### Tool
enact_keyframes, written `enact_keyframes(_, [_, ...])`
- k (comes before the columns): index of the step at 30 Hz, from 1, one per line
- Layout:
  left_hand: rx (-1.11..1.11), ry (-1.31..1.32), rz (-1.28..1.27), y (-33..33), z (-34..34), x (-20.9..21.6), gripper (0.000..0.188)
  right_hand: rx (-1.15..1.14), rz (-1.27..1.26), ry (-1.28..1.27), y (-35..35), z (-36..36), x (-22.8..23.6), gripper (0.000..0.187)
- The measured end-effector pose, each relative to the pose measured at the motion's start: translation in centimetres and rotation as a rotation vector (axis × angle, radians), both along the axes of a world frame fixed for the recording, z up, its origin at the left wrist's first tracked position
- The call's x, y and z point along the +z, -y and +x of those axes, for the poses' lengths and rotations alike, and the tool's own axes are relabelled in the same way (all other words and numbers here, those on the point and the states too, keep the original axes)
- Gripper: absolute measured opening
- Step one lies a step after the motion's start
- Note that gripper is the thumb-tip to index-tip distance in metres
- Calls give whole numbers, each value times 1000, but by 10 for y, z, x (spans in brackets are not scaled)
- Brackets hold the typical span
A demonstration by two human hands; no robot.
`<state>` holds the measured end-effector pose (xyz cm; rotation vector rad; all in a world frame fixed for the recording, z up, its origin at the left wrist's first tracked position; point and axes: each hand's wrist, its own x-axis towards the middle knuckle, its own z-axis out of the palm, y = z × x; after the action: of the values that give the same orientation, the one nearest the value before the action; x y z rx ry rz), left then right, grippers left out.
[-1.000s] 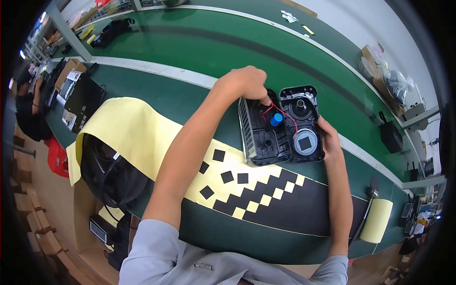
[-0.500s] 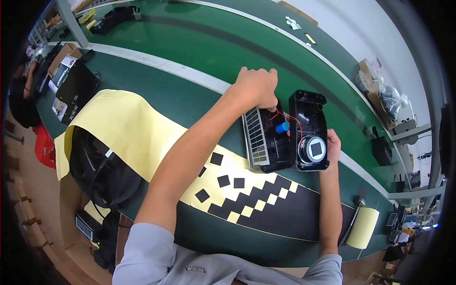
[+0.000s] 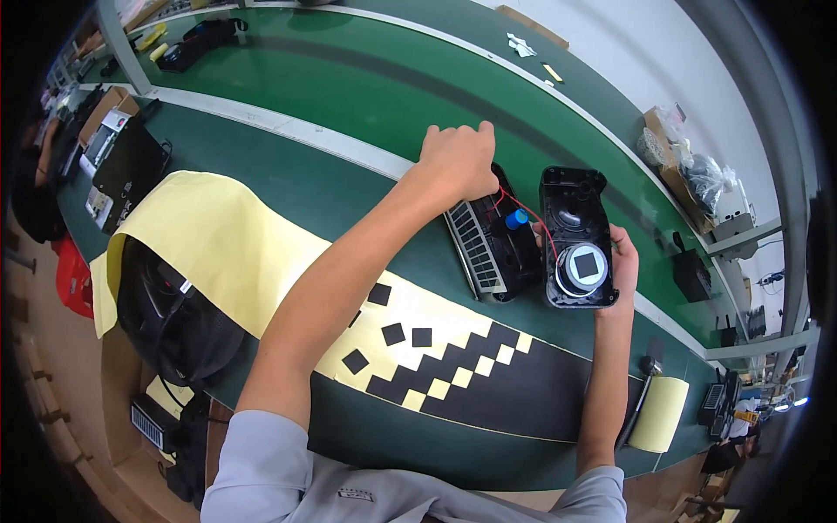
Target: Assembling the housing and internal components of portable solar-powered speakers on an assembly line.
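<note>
holding the dark speaker half [image 3: 571,193] by its right edge, the right grip [image 3: 624,266] is closed on it, fingers partly hidden behind the casing. this half stands almost upright with its hollow inside toward the camera, just left of the palm, and a round silver-rimmed speaker [image 3: 582,268] sits in its lower part. the left grip [image 3: 458,163] is bent over the upper end of the solar half [image 3: 520,254], knuckles up; its fingertips are hidden, so i cannot tell whether they are clamped on the casing or on the wires there. the solar half lies below and to the right of that grip, tilted, with a gridded panel [image 3: 475,248] along its left side and a blue cylinder [image 3: 516,219] in its open inside. red wires [image 3: 544,228] run from near the left grip across to the speaker half, bridging the narrow gap between the two parts. below them, a yellow sheet [image 3: 235,227] with black squares stretches over the green surface [image 3: 384,449], its left end draped over a black rounded object [image 3: 179,305]. a yellow roll [image 3: 659,414] stands near the right forearm
</note>
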<state>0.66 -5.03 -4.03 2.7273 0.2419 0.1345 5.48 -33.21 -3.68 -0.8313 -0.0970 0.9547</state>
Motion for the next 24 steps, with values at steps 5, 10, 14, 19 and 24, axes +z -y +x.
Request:
enact_keyframes(5, [-32, -47, 43, 2, 0, -1, 63, -141, -96, 26, 9, 11, -5, 51])
enact_keyframes(10, [-78, -105, 12, 0, 4, -4, 55, -165, -11, 36, 41, 37, -20, 66])
enact_keyframes(14, [-166, -12, -131, -13, 0, -7, 45, -115, -25, 65, 17, 13, 6, 67])
enact_keyframes(19, [-576, 57, -179, -7, 4, -6, 19, -177, -5, 65, 15, 3, 15, 43])
enact_keyframes(24, [-533, 13, -246, -4, 7, -5, 16, -239, -12, 97, 13, -3, 15, 40])
